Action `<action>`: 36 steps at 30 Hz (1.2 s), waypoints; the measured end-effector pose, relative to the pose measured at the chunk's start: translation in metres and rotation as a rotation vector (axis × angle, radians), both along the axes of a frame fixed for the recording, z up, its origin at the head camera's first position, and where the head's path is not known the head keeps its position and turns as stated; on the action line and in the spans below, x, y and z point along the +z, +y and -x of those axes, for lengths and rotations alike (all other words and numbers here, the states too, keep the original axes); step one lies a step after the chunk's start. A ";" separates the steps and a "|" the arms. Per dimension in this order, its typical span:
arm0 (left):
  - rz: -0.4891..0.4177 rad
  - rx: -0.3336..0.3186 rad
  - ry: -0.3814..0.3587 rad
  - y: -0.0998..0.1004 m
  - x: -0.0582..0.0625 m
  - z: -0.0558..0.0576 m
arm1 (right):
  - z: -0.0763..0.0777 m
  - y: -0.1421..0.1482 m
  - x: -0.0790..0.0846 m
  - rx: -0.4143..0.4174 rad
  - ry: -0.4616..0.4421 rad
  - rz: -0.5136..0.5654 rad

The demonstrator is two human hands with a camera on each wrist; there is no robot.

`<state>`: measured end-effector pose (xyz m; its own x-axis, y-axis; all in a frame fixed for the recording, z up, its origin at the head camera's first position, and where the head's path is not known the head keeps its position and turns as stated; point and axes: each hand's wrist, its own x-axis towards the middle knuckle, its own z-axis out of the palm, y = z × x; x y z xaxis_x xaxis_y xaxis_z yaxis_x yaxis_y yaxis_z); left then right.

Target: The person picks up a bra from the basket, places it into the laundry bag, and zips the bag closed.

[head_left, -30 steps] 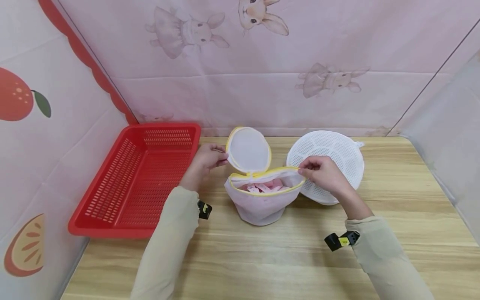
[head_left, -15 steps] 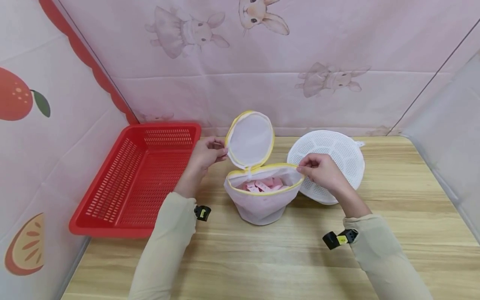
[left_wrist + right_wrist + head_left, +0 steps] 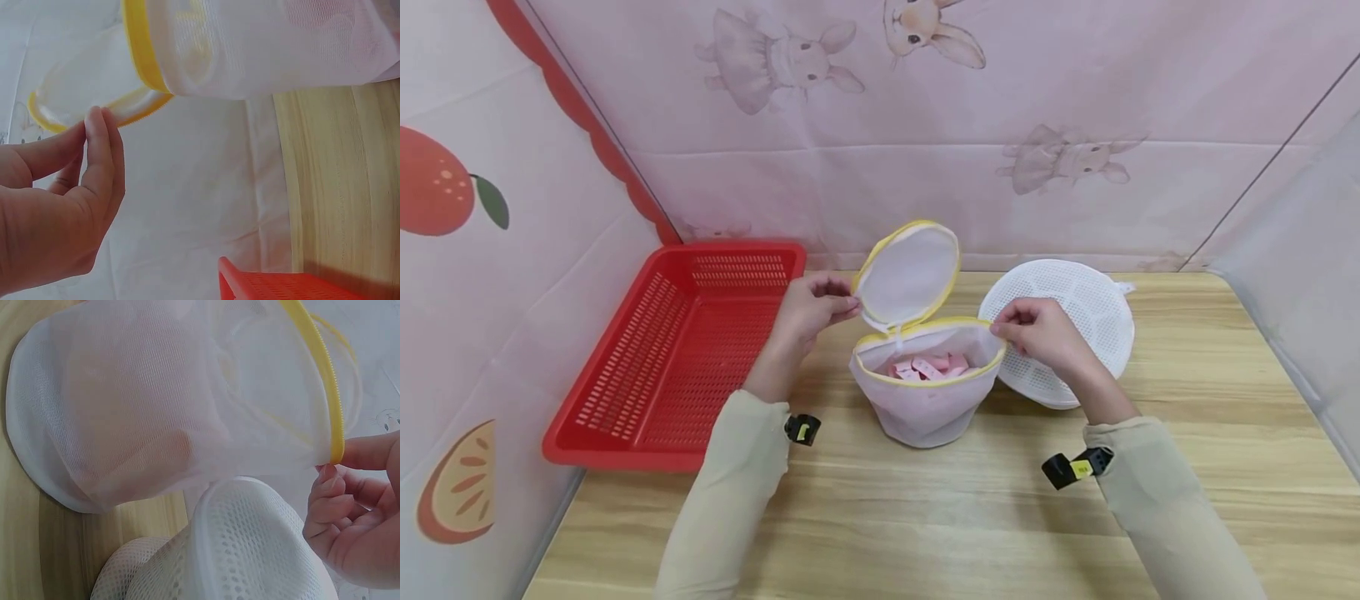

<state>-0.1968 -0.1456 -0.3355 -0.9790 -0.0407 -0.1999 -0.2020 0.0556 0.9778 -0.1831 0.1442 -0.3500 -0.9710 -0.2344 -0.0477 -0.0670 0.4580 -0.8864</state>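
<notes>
A white mesh laundry bag (image 3: 925, 412) with a yellow zipper stands upright on the table, its round lid (image 3: 908, 275) raised at the back. Pink cloth (image 3: 928, 367) with pale markings lies inside. My left hand (image 3: 812, 312) pinches the lid's left edge between thumb and fingertips; the left wrist view shows this grip on the yellow-trimmed edge. On the other side, my right hand (image 3: 1037, 333) pinches the yellow rim of the bag's mouth at its right end. In the right wrist view the pink contents show faintly through the mesh wall (image 3: 137, 394).
To the left stands a red plastic basket (image 3: 673, 462) with slotted walls. A second, round white mesh bag (image 3: 1075, 292) lies behind my right hand, with a small tag at its edge. Printed cloth walls (image 3: 925, 175) enclose the wooden table (image 3: 925, 525) at the back and sides.
The lid has risen and tilted to the right in my left hand's pinch. My right hand has lifted the rim slightly, and the bag's mouth is wider, showing more of the pink cloth.
</notes>
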 end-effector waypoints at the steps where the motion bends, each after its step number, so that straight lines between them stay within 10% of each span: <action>1: -0.012 -0.004 -0.004 0.000 0.000 -0.001 | 0.000 -0.001 0.001 0.000 -0.005 0.009; 36: 0.123 -0.233 -0.121 -0.003 -0.022 -0.017 | 0.002 0.001 -0.006 -0.010 -0.042 0.036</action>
<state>-0.1798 -0.1482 -0.3576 -0.9340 0.1515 -0.3237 -0.2850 0.2309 0.9303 -0.1856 0.1450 -0.3561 -0.9707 -0.2267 -0.0801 -0.0248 0.4258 -0.9045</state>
